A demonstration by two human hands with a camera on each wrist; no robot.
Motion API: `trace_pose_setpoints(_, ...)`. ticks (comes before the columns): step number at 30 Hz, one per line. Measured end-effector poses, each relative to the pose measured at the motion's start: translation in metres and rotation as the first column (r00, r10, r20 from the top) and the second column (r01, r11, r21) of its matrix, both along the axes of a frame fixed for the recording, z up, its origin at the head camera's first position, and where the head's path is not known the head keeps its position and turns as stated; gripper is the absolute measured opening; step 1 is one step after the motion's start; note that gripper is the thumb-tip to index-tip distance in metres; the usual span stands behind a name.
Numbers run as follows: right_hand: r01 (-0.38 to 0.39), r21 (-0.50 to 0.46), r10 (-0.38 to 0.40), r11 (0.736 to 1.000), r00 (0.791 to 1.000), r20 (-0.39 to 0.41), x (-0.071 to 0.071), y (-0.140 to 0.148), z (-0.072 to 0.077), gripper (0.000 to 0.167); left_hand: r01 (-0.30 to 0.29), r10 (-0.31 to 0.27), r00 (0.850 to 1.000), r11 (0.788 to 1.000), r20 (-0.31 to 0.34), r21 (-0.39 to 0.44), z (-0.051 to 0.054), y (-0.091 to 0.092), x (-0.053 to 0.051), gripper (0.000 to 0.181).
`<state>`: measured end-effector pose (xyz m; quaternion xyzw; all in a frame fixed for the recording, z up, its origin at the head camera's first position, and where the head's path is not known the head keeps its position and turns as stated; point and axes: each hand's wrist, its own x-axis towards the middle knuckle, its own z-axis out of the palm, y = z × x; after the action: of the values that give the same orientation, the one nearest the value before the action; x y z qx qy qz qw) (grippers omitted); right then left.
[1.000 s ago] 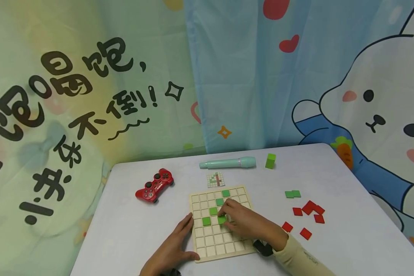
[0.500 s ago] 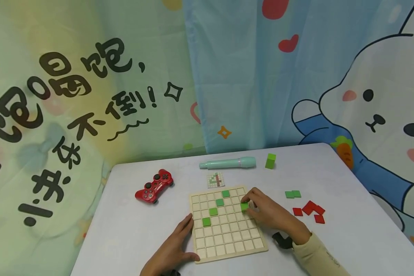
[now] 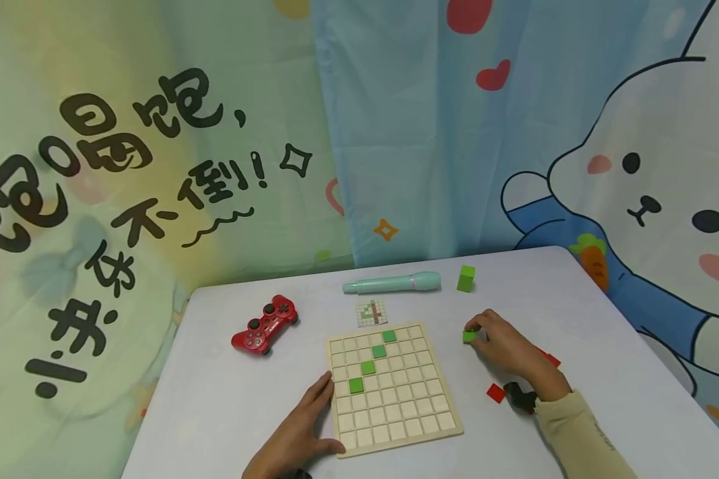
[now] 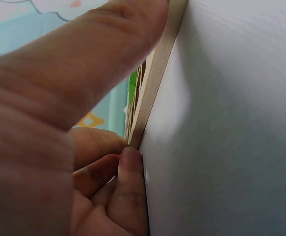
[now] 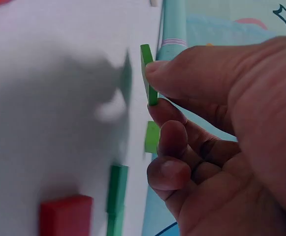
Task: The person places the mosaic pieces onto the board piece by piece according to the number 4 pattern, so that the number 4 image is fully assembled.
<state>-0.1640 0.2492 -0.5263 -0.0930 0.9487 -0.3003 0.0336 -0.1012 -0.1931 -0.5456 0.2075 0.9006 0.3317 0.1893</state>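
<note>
Between its thumb and fingertips, my right hand [image 3: 509, 346] pinches a thin green square tile [image 5: 147, 76]. It holds the tile above the white table, to the right of the wooden grid board [image 3: 395, 394]. My left hand [image 3: 296, 426] rests against the board's left edge, the thumb at the near left corner and the fingers farther up the side. In the left wrist view, thumb and fingertips touch the wooden rim [image 4: 155, 73]. A diagonal of green tiles, one being this tile [image 3: 368, 368], sits in the board's cells.
Red tiles [image 3: 496, 393] lie right of the board, partly hidden by my right hand. Green tiles [image 5: 117, 189] show in the right wrist view. Behind the board are a small pattern card [image 3: 371, 313], mint microphone-like stick [image 3: 392, 283] and green block [image 3: 465, 279]; left, a red game controller [image 3: 265, 325].
My right hand has moved right with the green tile, from over the board to beyond its right edge. The left hand stays at the board. The head view has shifted slightly.
</note>
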Motion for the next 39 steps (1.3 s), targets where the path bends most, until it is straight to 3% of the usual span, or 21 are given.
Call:
trace_pose_setpoints(13, 0.015, 0.015, -0.015, 1.0, 0.999, -0.034, -0.001, 0.0, -0.011, 0.022, -0.004, 0.005, 1.0, 1.0, -0.014, 0.016, -0.004, -0.001, 0.002, 0.121)
trace_pose_setpoints(21, 0.1, -0.039, -0.101, 0.994, 0.995, -0.017, 0.002, 0.019, -0.012, 0.034, -0.004, 0.004, 1.0, 1.0, 0.005, 0.006, -0.004, 0.0, 0.002, 0.121)
trace_pose_setpoints(27, 0.116, -0.044, -0.117, 0.992, 0.993, -0.009, 0.005, 0.03, -0.017, 0.036, -0.005, 0.005, 1.0, 1.0, 0.01, 0.001, -0.001, 0.0, 0.002, 0.121)
trace_pose_setpoints(39, 0.143, 0.051, -0.146, 0.988, 0.988, 0.045, 0.005, 0.037, -0.018, 0.042, -0.013, 0.012, 1.0, 1.0, 0.017, 0.008, 0.0, -0.001, 0.001, 0.121)
